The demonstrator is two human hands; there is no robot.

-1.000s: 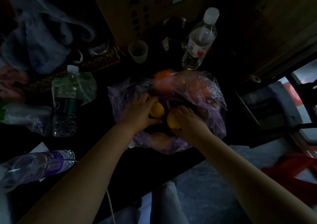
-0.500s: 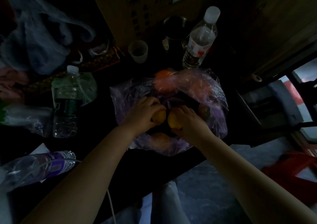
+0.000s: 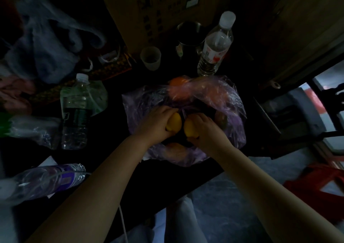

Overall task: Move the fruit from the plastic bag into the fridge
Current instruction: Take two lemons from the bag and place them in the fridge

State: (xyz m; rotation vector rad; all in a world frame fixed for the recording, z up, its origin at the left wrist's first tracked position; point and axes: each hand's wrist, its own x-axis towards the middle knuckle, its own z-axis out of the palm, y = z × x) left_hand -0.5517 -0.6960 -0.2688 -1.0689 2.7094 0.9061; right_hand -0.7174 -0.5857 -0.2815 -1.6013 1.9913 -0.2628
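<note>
Very dim scene, low light overall. Dark table (image 3: 28,153) fills left and centre, cluttered. Large cardboard box (image 3: 149,9) at far edge. Brown wooden cabinet (image 3: 297,28) upper right. Grey mottled floor (image 3: 232,205) below table edge, lower right. Brighter patch at right edge (image 3: 331,78), source unclear. Red item (image 3: 316,179) on floor, blurred.

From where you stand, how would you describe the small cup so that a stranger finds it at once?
Start at the big cardboard box at the back of the dark table. Just in front of it, left of the metal pot, stands the small cup. Unlike the capped bottles around it, it is short, open-topped and translucent white.
</note>
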